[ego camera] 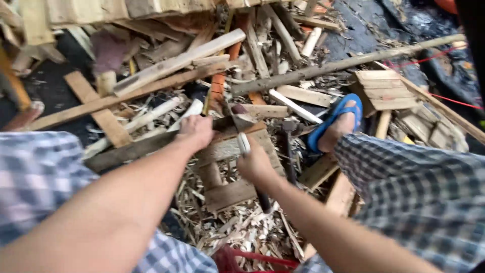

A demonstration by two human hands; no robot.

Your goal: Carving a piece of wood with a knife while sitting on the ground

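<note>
Wooden plank [151, 144] gripped by left hand [196, 130] | right hand [254, 163] clenches white-handled tool [244, 143] | wood shavings [237, 227] below

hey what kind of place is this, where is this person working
Probably an informal outdoor woodworking spot. Wood shavings cover the ground, rough planks and poles lie piled around, and the left hand and right hand work over a small wooden block.

Wood scraps [166, 65] crowding both hands.
</note>
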